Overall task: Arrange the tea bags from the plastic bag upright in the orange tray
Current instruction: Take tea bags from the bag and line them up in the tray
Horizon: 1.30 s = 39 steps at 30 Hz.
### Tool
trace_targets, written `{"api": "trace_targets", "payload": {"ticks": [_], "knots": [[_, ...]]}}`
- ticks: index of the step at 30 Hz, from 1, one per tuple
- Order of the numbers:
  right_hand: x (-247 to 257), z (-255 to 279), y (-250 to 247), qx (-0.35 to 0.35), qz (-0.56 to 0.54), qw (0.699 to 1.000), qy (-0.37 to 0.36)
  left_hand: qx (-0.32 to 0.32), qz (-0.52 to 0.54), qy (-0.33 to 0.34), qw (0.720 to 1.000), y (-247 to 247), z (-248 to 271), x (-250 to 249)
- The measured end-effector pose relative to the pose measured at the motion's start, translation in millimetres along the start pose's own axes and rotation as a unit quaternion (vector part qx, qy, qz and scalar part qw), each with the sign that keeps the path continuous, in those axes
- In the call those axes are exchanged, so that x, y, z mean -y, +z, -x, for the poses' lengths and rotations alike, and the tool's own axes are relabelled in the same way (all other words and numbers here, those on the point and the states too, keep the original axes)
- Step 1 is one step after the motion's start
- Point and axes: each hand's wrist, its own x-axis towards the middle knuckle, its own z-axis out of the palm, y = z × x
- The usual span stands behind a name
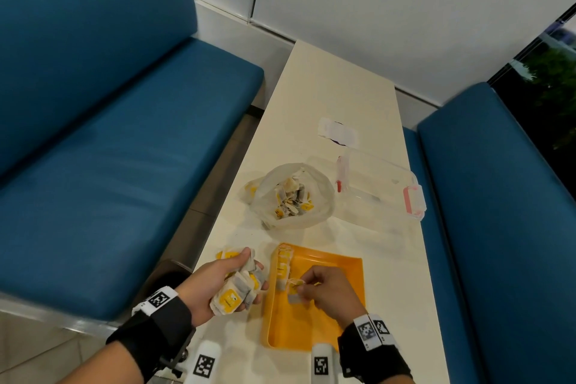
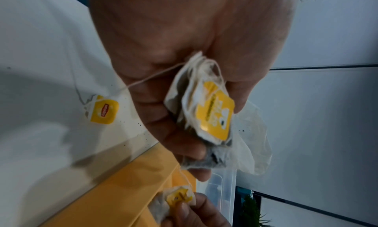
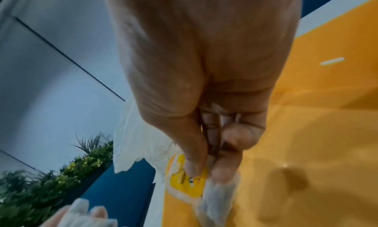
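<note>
**Tea bags on their way into the orange tray**

The right hand [image 1: 327, 293] pinches one tea bag [image 1: 294, 290] by its yellow tag, thumb and fingers [image 3: 223, 172] squeezed close together. The bag hangs down from the fingers, just over the floor of the orange tray [image 1: 311, 327]. I cannot tell if the bag touches the tray.

The left hand [image 1: 215, 284] is just left of the tray. Its fingers curl round a bunch of tea bags [image 1: 237, 290], white paper with yellow tags. One yellow tag [image 2: 104, 111] hangs loose from this hand on a string.

Beside the right hand's fingers, a row of tea bags [image 1: 284, 262] stands upright along the left wall of the tray.

Past both hands, farther up the white table [image 1: 336, 93], sits the plastic bag [image 1: 291, 196]. It is open and more tea bags lie inside. To the right of the bag is a clear box [image 1: 380, 187] with pink clips. Farther still lies a small white packet [image 1: 338, 131].

Blue benches [image 1: 109, 150] run along both sides of the table.
</note>
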Motion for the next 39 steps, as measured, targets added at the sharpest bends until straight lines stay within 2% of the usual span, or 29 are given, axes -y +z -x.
{"api": "trace_targets", "payload": {"ticks": [3,6,16,25,26,28,30,32,34,37,39], "knots": [[-2.1,-4.0,7.8,0.052,-0.017,0.997,0.047,-0.003,-0.015,-0.007,1.000,3.7,-3.1,5.7],[-1.0,-9.1,15.8,0.071,-0.040,0.993,0.082,-0.005,-0.014,-0.007,1.000,9.7,-6.5,9.9],[10.0,-19.8,34.8,0.017,-0.112,0.987,0.114,-0.011,-0.029,-0.013,0.999,11.5,-14.7,20.8],[21.7,-19.2,40.8,-0.031,-0.124,0.985,0.117,-0.009,-0.020,-0.012,1.000,13.9,-11.4,19.4],[22.1,-18.7,39.6,-0.051,-0.094,0.989,0.104,-0.011,-0.018,-0.013,1.000,13.9,-10.5,18.3],[26.0,-14.4,33.1,-0.114,-0.001,0.993,0.030,-0.011,-0.014,-0.013,1.000,13.2,-9.2,15.4],[38.4,0.0,24.4,-0.151,0.055,0.980,-0.115,-0.011,-0.013,-0.009,1.000,13.0,-7.7,11.3],[58.8,23.1,20.6,-0.094,0.098,0.950,-0.281,-0.012,-0.010,-0.004,1.000,13.4,-8.1,7.7],[74.3,40.8,24.1,0.004,0.181,0.901,-0.394,-0.019,-0.012,0.005,1.000,15.8,-8.4,4.3],[77.1,41.1,31.7,0.054,0.317,0.824,-0.466,-0.007,0.002,0.002,1.000,21.8,-9.3,1.4],[75.2,34.7,34.1,0.065,0.355,0.796,-0.486,-0.002,0.019,-0.011,1.000,24.3,-9.0,-0.1]]}}
